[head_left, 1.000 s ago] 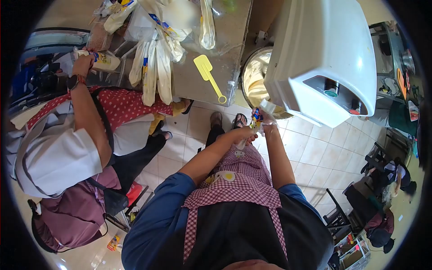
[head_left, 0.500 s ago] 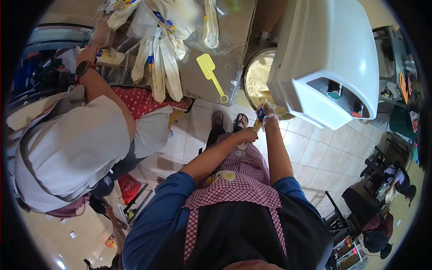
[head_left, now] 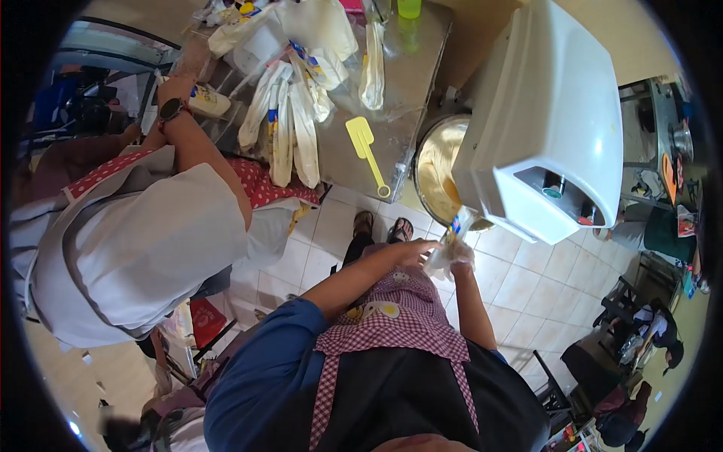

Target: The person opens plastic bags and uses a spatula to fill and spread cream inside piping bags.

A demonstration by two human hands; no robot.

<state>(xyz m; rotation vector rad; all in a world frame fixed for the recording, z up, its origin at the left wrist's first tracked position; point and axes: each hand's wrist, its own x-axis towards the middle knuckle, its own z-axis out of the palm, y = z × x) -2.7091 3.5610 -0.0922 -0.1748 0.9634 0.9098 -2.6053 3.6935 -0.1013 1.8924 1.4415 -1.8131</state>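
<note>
My right hand (head_left: 462, 260), in a clear plastic covering, is closed on a plastic bag (head_left: 455, 226) with a blue and yellow print. My left hand (head_left: 416, 254) is at the bag's left side, its fingers apart and reaching toward the plastic; whether they touch it is unclear. Just beyond the bag is a large metal bowl (head_left: 423, 197) with pale cream in it, partly hidden by a white mixer (head_left: 542, 113). A yellow spatula (head_left: 364, 148) lies on the metal table (head_left: 407, 90) to the left of the bowl.
Several filled piping bags (head_left: 282, 135) lie on the table's left part. A person in a white top (head_left: 143, 248) stands close at my left, one arm over the table. Chairs (head_left: 553, 388) and more people are at the lower right, on a tiled floor (head_left: 542, 286).
My left hand has loosened from the bag and its fingers have spread. The view has shifted, so the table and mixer sit lower. The person at my left has leaned further over the table.
</note>
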